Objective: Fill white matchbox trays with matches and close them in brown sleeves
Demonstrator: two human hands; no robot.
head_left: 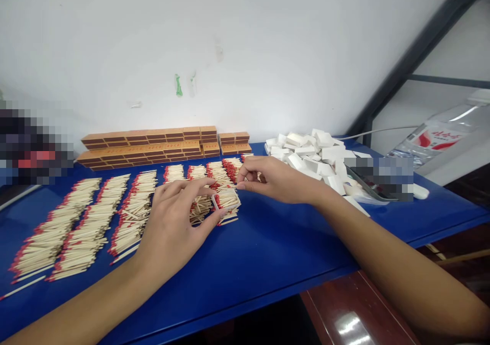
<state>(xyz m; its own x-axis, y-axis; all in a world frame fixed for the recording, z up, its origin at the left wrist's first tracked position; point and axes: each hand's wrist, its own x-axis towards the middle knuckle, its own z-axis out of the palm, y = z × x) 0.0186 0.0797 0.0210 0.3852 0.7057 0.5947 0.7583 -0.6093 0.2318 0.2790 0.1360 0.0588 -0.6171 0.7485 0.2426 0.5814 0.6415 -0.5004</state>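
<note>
A small white matchbox tray (238, 203), filled with red-tipped matches (227, 198), sits at the middle of the blue table. My left hand (172, 217) grips its left side between thumb and fingers. Just right of the tray, my right hand (277, 180) is closed in a pinch, its fingertips near the tray's upper right corner. Whatever those fingertips may hold is too small to make out. Rows of loose matches (132, 215) lie to the left of and behind the tray, some hidden by my left hand.
Brown and orange matchboxes (145, 148) are stacked along the wall. White empty trays (306, 153) form a heap at the right. Beside it lies a dark phone-like object (367, 179), partly blurred. A clear plastic bottle (436, 138) leans at far right. The blue table's front edge (245, 309) runs below.
</note>
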